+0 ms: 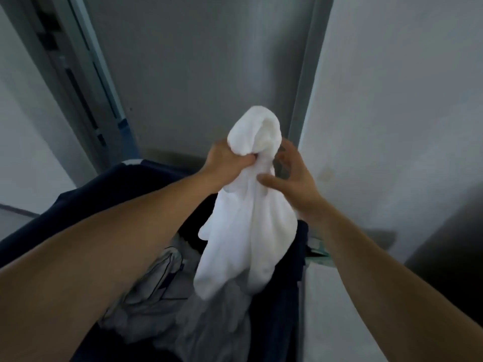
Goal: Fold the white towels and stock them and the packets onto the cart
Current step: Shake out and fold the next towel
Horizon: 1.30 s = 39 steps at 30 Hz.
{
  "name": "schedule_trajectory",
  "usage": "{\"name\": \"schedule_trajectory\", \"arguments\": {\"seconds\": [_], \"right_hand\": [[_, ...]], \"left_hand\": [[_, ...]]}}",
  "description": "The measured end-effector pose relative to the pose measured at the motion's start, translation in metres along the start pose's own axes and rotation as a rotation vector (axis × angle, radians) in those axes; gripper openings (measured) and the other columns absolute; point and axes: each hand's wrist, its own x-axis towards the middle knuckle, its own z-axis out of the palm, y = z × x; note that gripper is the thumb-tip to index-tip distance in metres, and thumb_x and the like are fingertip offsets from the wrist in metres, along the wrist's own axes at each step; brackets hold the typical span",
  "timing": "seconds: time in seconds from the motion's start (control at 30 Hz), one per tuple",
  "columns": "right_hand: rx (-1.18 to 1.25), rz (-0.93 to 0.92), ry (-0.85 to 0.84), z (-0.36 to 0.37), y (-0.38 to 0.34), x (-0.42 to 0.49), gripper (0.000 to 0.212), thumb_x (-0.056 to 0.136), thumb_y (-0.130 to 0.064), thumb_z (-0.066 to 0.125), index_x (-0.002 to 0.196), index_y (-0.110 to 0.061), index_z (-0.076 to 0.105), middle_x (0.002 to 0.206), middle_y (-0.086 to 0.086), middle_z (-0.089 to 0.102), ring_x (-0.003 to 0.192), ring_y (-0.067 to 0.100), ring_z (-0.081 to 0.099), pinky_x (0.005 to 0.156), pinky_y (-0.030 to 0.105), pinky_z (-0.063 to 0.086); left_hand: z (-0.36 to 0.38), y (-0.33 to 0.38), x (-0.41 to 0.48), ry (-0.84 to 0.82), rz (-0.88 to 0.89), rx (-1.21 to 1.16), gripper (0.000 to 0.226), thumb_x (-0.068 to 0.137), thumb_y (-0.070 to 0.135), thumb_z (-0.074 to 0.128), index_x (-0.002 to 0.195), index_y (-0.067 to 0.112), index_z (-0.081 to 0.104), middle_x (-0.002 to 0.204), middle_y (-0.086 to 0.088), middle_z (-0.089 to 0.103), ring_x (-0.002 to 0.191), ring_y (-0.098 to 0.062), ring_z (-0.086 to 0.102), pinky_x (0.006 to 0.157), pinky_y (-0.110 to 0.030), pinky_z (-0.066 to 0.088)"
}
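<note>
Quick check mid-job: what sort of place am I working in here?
Probably a housekeeping or laundry service area, perhaps a hotel corridor: a dark blue fabric bin holds crumpled white linen, the left hand grips a white towel above it, and a grey door stands ahead.

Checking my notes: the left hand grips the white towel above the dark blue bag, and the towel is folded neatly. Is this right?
No. The head view shows the white towel bunched and hanging loose, not folded; the left hand does grip it above the dark blue bag.
</note>
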Motion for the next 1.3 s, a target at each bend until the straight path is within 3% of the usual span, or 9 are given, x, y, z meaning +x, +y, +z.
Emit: {"name": "schedule_trajectory", "arguments": {"seconds": [0.1,0.2,0.3,0.4,0.57,0.8,1.0,1.17,1.3], "right_hand": [[-0.328,0.165,-0.036,-0.014,-0.001,-0.014,0.135,0.057,-0.053,0.092,0.157,-0.038,0.002,0.163,-0.01,0.02,0.148,0.018,0.025,0.117,0.049,0.032],[-0.233,0.23,0.043,-0.014,-0.009,-0.023,0.146,0.043,-0.06,0.093,0.156,-0.039,0.003,0.156,-0.011,0.033,0.139,0.019,0.038,0.11,0.048,0.042],[-0.097,0.235,0.205,-0.018,-0.031,-0.021,0.093,0.057,-0.042,0.094,0.136,-0.031,0.045,0.121,-0.013,0.061,0.112,0.015,0.059,0.091,0.035,0.052],[-0.114,0.264,0.408,-0.037,-0.055,-0.022,0.035,0.078,-0.023,0.081,0.105,-0.029,0.06,0.091,-0.012,0.065,0.097,0.02,0.065,0.084,0.034,0.052],[-0.086,0.151,0.675,-0.083,-0.094,-0.031,0.028,0.075,-0.019,0.077,0.096,-0.032,0.063,0.092,-0.007,0.07,0.091,0.021,0.067,0.089,0.043,0.056],[-0.232,0.063,0.835,-0.154,-0.143,-0.056,0.029,0.071,-0.024,0.073,0.098,-0.033,0.066,0.09,-0.007,0.071,0.087,0.02,0.067,0.085,0.044,0.058],[-0.419,0.252,0.721,-0.191,-0.094,-0.106,0.048,0.075,-0.029,0.079,0.118,-0.021,0.06,0.109,0.001,0.068,0.1,0.027,0.065,0.09,0.043,0.055],[-0.511,0.625,0.016,-0.237,-0.047,-0.163,0.047,0.074,-0.016,0.086,0.115,-0.013,0.064,0.111,0.004,0.068,0.099,0.023,0.064,0.072,0.034,0.056],[-0.625,0.506,0.258,-0.291,-0.018,-0.179,0.044,0.073,0.0,0.072,0.116,-0.002,0.065,0.111,0.013,0.066,0.091,0.028,0.062,0.062,0.033,0.05]], "left_hand": [[-0.003,0.064,0.004,0.113,0.05,-0.06,0.026,0.076,0.034,0.078,0.094,0.022,0.062,0.081,0.007,0.066,0.073,-0.007,0.066,0.047,-0.018,0.047],[0.003,0.119,0.003,0.118,0.107,-0.165,0.028,0.076,0.031,0.077,0.095,0.017,0.062,0.079,0.004,0.065,0.069,-0.013,0.065,0.043,-0.019,0.045],[0.016,0.156,-0.003,0.052,0.105,-0.269,0.023,0.075,0.026,0.076,0.086,0.013,0.061,0.069,0.0,0.06,0.059,-0.018,0.059,0.041,-0.022,0.043],[0.025,0.175,-0.005,0.038,0.134,-0.332,0.023,0.073,0.027,0.076,0.085,0.015,0.062,0.071,-0.001,0.063,0.063,-0.022,0.062,0.05,-0.029,0.047],[0.029,0.214,-0.011,-0.019,0.27,-0.405,0.032,0.078,0.034,0.076,0.102,0.017,0.064,0.092,0.001,0.071,0.084,-0.015,0.069,0.067,-0.031,0.056],[0.05,0.258,-0.025,-0.119,0.319,-0.564,0.039,0.073,0.04,0.08,0.103,0.02,0.066,0.099,0.002,0.073,0.091,-0.017,0.071,0.085,-0.044,0.059],[0.107,0.252,-0.05,-0.339,0.305,-0.433,0.057,0.061,0.032,0.08,0.113,0.014,0.067,0.103,-0.005,0.074,0.094,-0.025,0.072,0.087,-0.048,0.058],[0.173,0.207,-0.094,-0.617,0.34,-0.011,0.052,0.07,0.011,0.076,0.12,0.02,0.064,0.109,0.001,0.071,0.099,-0.018,0.067,0.082,-0.031,0.055],[0.22,0.164,-0.126,-0.709,0.222,0.114,0.062,0.074,-0.002,0.068,0.127,0.028,0.058,0.117,0.001,0.066,0.107,-0.021,0.062,0.087,-0.036,0.053]]}}
